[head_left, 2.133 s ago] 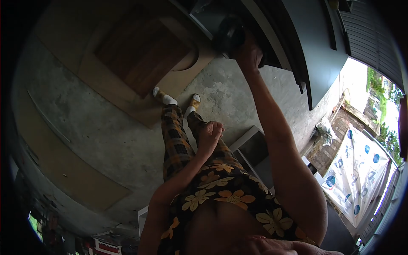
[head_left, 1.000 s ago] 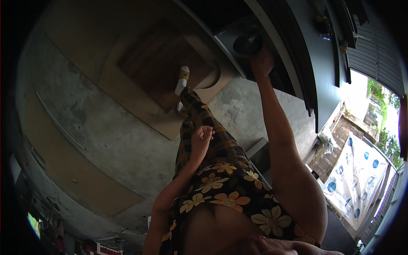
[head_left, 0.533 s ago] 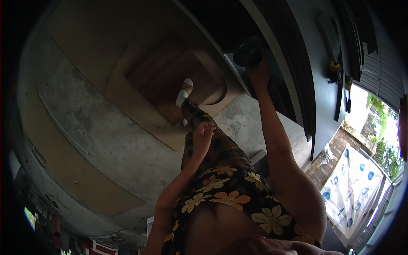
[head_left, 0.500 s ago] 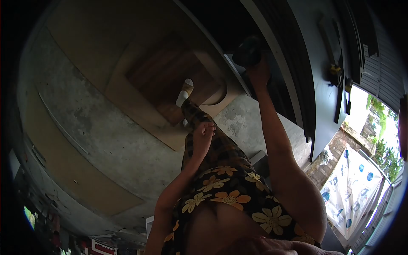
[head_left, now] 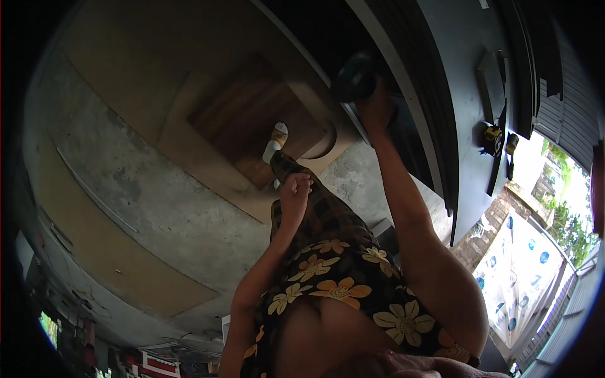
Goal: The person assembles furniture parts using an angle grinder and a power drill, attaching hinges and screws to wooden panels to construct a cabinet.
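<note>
My right hand (head_left: 377,110) is stretched forward, its fingers around a dark rounded object (head_left: 354,77). The shade hides what kind of object it is. It is held close to a dark recess (head_left: 328,31) between pale-edged panels. In front of my patterned trousers, my left hand (head_left: 295,188) hangs with its fingers curled in, and nothing shows inside them.
At right, a black-and-yellow tool (head_left: 492,138) lies on a grey panel (head_left: 463,107). A brown wood-grain board (head_left: 252,110) lies by my foot on the concrete floor (head_left: 157,189). Another long brown sheet (head_left: 120,258) lies at left. A patterned white sheet (head_left: 520,283) hangs outside.
My right hand has shifted slightly left with the dark rounded object still in it. My left hand has moved a little left, its fingers still curled. The view has turned slightly.
</note>
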### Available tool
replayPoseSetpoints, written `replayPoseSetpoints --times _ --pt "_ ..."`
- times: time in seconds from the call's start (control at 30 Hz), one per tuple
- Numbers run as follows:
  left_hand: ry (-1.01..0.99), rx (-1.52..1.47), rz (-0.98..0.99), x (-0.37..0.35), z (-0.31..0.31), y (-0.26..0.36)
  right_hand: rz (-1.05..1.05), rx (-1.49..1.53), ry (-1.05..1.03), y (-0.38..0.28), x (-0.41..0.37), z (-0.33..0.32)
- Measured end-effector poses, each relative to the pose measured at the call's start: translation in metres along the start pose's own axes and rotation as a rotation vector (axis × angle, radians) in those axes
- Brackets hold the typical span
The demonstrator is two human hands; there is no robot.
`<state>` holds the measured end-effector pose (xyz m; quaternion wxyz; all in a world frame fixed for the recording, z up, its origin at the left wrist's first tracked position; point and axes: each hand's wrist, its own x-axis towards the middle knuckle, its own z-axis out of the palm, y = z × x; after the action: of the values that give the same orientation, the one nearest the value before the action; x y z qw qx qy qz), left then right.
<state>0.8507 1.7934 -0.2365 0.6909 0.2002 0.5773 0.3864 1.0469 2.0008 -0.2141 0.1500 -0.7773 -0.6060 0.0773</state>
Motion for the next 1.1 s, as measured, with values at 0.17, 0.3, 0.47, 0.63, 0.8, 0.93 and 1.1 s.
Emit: replayPoseSetpoints --times 0.17,0.3,0.47,0.63,0.8,0.93,1.1 --pt "-0.014 0.076 0.014 0.008 0.001 0.014 0.125 -0.143 -0.016 0.073 -0.048 -0.012" --pt "-0.056 0.168 -0.037 0.011 0.001 0.021 0.238 -0.213 0.003 0.105 -0.068 -0.032" --pt "-0.101 0.19 -0.022 0.01 0.008 0.024 0.124 -0.189 0.057 0.117 -0.067 -0.046" --pt "-0.12 0.273 0.008 0.014 0.012 0.028 0.087 -0.208 0.054 0.125 -0.064 -0.041" --pt "-0.115 0.304 0.032 0.017 0.012 0.03 0.171 -0.226 -0.011 0.129 -0.063 -0.04" --pt "-0.119 0.364 0.008 0.016 0.007 0.041 0.219 -0.264 -0.118 0.132 -0.066 -0.037" --pt "-0.113 0.425 0.041 0.016 0.007 0.052 0.094 -0.151 -0.043 0.105 -0.067 -0.039"
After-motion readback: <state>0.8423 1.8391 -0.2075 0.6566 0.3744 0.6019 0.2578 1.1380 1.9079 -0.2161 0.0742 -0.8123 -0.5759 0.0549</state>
